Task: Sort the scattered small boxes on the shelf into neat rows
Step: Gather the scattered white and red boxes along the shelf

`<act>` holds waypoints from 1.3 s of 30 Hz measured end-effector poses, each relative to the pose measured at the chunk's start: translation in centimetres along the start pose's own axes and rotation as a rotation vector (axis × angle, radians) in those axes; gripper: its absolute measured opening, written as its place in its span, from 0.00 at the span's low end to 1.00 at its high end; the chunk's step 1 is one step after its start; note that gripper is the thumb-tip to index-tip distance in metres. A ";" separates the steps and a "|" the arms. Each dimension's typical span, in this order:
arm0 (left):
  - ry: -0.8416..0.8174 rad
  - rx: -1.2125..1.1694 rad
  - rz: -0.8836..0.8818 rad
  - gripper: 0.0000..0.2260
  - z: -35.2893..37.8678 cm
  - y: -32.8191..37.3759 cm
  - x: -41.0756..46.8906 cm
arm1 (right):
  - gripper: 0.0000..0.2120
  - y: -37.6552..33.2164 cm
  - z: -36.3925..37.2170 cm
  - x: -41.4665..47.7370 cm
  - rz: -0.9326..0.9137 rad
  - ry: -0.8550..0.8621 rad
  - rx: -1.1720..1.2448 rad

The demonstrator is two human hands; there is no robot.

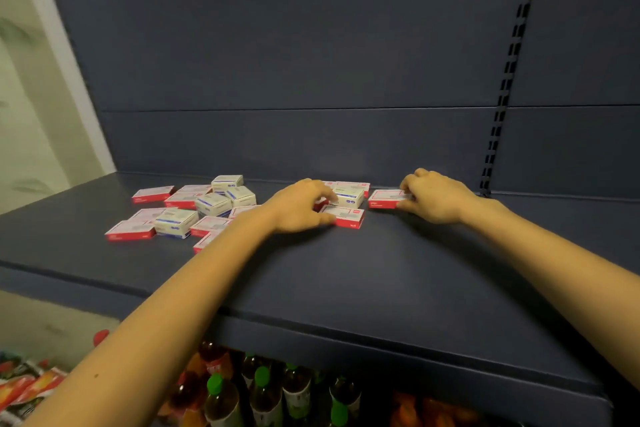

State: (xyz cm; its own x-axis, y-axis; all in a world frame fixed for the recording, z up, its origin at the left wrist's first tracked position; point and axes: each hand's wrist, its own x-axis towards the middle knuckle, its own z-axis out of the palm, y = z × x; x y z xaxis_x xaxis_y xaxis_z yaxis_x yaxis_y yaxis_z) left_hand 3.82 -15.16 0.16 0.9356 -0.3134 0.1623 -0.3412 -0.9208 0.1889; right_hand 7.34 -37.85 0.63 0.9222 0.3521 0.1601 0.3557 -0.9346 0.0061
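On the dark blue shelf (346, 274) the scattered small boxes (194, 211) lie in a loose heap at the left, red-and-white flat ones mixed with white-and-blue ones, some stacked. The left hand (301, 206) pinches a flat red box (346, 217) with its fingers (327, 218); just behind stands a white box (349, 197). The right hand (433, 198) pinches another red box (386, 199) at its edge. Below the shelf, bottles with green caps (263, 388) stand close together. A pale green wall (31, 114) is at the left.
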 end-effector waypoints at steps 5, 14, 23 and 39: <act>-0.121 -0.013 0.107 0.19 0.0 -1.4 2.0 | 0.20 0.4 -0.5 -2.0 0.084 0.069 0.066; -0.154 -0.097 0.204 0.20 -0.1 -2.2 3.5 | 0.21 0.5 -0.3 -6.4 0.220 0.148 0.143; -0.046 -0.234 0.426 0.15 -1.8 4.7 4.1 | 0.19 3.2 -2.3 -12.5 0.331 0.220 0.172; 0.021 -0.422 0.599 0.17 0.4 28.4 2.2 | 0.19 15.4 -8.1 -31.6 0.491 0.269 0.130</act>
State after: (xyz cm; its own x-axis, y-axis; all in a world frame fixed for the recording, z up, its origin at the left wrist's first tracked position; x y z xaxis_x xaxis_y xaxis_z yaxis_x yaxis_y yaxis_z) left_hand -3.81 -42.07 5.48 0.5768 -0.7269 0.3727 -0.8037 -0.4236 0.4178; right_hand -17.58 -63.75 3.69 0.9190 -0.1625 0.3592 -0.0727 -0.9653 -0.2508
